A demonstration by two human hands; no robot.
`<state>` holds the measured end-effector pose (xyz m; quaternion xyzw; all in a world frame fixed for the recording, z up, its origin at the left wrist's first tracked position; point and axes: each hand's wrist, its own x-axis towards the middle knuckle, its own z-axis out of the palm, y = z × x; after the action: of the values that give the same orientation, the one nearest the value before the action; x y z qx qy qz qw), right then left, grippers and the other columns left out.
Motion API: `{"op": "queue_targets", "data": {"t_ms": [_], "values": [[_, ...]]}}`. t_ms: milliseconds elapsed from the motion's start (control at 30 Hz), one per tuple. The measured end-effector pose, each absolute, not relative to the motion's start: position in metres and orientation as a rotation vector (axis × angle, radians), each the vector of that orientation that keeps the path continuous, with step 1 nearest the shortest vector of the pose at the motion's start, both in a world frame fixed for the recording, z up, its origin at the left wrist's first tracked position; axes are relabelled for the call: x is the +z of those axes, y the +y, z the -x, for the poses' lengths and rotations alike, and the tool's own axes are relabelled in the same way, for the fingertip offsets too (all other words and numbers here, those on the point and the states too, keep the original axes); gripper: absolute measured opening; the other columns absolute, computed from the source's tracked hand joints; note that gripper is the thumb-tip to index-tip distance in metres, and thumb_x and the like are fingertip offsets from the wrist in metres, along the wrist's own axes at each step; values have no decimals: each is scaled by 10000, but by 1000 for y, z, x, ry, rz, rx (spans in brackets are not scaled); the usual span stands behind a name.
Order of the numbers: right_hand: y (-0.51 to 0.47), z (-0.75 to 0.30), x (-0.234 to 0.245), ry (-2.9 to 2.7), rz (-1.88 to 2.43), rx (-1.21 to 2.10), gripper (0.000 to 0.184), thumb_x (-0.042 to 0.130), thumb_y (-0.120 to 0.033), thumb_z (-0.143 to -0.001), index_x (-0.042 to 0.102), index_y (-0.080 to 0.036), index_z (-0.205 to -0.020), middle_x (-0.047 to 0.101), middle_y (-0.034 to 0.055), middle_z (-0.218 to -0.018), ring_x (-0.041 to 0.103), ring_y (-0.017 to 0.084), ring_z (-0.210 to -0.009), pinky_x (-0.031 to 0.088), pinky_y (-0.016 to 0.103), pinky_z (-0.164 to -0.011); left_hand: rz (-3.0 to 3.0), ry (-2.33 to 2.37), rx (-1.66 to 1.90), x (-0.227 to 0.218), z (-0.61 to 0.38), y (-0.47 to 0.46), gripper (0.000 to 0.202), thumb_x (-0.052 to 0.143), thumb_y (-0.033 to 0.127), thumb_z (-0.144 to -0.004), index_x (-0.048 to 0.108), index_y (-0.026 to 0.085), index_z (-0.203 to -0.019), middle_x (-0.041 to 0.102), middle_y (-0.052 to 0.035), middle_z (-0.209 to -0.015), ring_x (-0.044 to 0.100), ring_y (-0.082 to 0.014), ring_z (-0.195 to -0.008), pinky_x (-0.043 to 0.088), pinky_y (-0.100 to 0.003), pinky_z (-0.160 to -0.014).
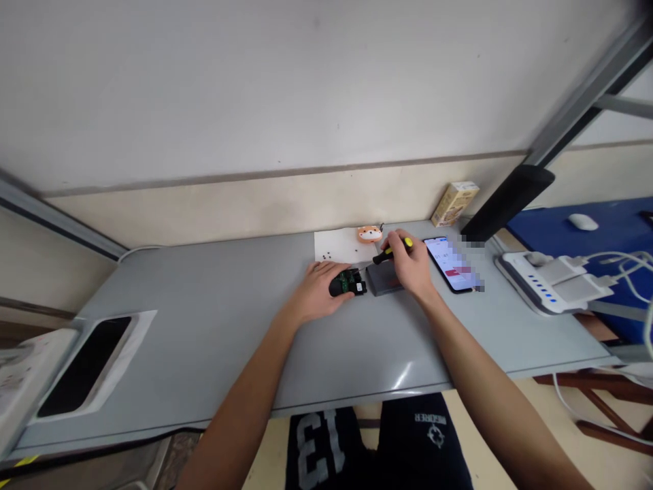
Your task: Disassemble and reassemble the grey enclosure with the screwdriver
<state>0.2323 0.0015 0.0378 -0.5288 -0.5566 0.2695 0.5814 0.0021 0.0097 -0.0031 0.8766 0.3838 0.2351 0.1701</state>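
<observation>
My left hand (322, 291) is closed around a small opened black device (349, 282), rounded like a computer mouse, with a green circuit board exposed. My right hand (409, 264) grips a screwdriver (383, 255) with a black and yellow handle. Its thin shaft points left, to the device's upper edge; whether the tip touches it I cannot tell. Under my right hand lies a dark grey flat case (380, 280). Just behind the device is a white sheet of paper (337, 243) bearing several tiny dark screws (327, 256) and an orange-and-white animal-faced case (370, 234).
Right of my hand lies a lit phone (449, 265). Farther right are a power strip (541, 282) with plugged chargers, a black cylinder (510, 201) and a small carton (455, 203). A dark-screened device (86, 367) lies at the table's left. The wall bounds the table's back.
</observation>
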Motion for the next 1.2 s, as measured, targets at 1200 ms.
{"op": "queue_targets", "data": {"t_ms": [1200], "values": [[0,-219,38,-1562,1178,550,407,494,-500,-989,597,-227,-705,533,-11,-612,439,145,-588,348,288,-610,-2484,1108,700,-5,-3,10,493,800,303,-824,601,275,-1274,703,-45,-1266,628,-272,-1214,406,-478,-1111]]}}
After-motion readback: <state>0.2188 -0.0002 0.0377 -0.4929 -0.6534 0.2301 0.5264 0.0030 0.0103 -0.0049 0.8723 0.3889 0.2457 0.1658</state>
